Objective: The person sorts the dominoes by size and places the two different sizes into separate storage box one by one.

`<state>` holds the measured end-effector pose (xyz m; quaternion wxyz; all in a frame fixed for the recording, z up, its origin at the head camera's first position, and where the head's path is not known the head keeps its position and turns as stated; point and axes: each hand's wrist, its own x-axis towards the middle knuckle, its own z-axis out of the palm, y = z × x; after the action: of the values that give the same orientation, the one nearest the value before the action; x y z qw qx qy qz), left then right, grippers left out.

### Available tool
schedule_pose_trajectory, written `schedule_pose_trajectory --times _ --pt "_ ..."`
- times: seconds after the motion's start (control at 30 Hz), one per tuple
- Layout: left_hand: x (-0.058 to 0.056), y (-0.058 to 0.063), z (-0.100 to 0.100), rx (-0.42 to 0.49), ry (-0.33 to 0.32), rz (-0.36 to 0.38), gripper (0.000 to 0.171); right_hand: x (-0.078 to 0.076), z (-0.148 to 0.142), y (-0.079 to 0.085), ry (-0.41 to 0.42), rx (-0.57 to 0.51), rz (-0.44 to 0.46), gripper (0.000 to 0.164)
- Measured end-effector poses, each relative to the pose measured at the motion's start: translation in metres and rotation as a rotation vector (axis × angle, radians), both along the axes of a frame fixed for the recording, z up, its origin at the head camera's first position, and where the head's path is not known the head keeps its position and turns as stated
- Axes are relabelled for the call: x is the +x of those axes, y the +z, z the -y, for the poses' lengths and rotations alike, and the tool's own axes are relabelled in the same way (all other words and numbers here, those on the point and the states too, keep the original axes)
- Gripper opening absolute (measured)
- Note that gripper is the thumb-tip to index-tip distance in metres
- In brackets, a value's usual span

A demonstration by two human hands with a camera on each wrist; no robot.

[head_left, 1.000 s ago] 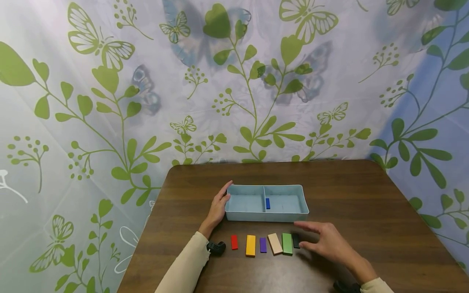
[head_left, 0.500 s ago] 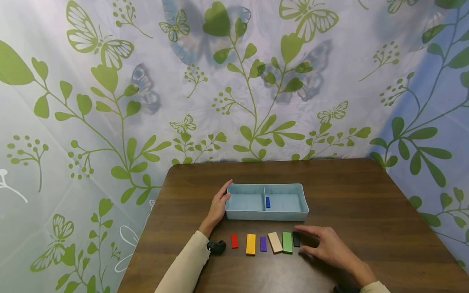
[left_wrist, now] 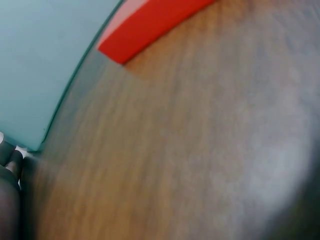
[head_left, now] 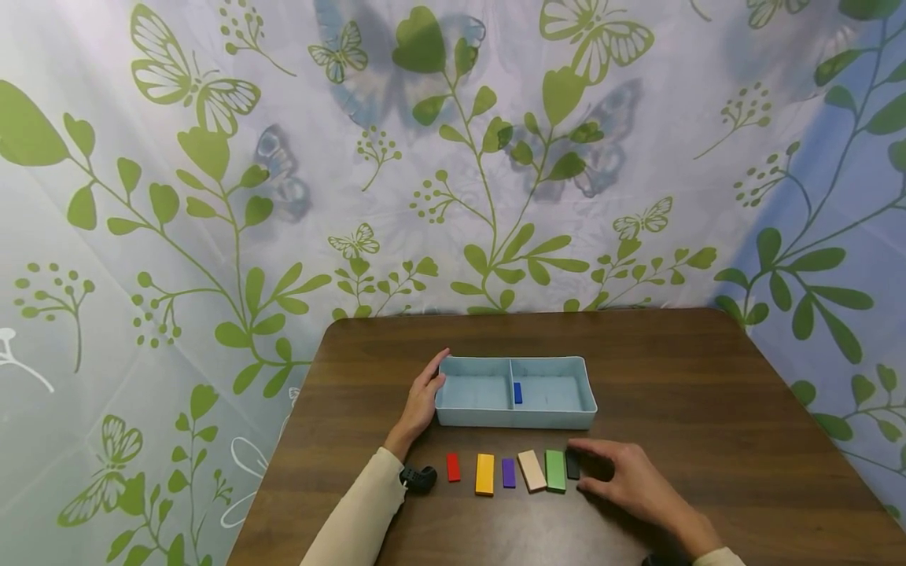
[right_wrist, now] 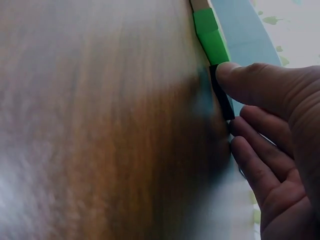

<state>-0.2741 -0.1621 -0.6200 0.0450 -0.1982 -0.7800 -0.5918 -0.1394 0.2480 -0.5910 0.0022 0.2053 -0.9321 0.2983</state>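
Observation:
A pale blue two-compartment tray (head_left: 515, 419) stands on the table, with a small dark blue block (head_left: 517, 393) beside the divider in its right compartment. At the tray's left end my left hand (head_left: 419, 405) rests, its fingers extended along that side and the thumb by the rim. The black block (head_left: 572, 465) lies flat at the right end of a row of blocks. My right hand (head_left: 626, 479) reaches around it, index fingertip at its far end and thumb by its near end. In the right wrist view, the thumb overlaps one end of the black block (right_wrist: 221, 95).
Left of the black block lie a green block (head_left: 555, 472), a beige block (head_left: 532, 472), a purple block (head_left: 508, 473), a yellow block (head_left: 484, 475) and a red block (head_left: 453, 467). A patterned curtain (head_left: 453, 157) hangs behind the brown wooden table (head_left: 665, 377).
My right hand has come slightly nearer to me and lower, its thumb and index finger now at the ends of the black block. The left hand and tray hold still.

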Motion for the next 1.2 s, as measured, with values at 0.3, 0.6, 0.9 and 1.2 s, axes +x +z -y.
schedule_pose_trajectory --times 0.3,0.6,0.9,1.2 --pt "0.006 0.009 -0.003 0.011 0.003 0.039 0.053 0.003 0.005 -0.006 0.017 -0.034 -0.083 0.057" --pt "0.008 0.007 -0.004 0.02 0.0 0.034 0.053 0.002 0.005 -0.003 0.003 -0.011 -0.022 0.054" --pt "-0.011 -0.022 0.005 0.042 -0.033 -0.036 0.053 -0.001 -0.001 0.008 0.001 -0.027 -0.075 0.054" --pt "-0.001 -0.001 0.002 0.027 -0.024 -0.024 0.054 -0.007 -0.006 0.02 0.058 -0.06 -0.207 0.054"
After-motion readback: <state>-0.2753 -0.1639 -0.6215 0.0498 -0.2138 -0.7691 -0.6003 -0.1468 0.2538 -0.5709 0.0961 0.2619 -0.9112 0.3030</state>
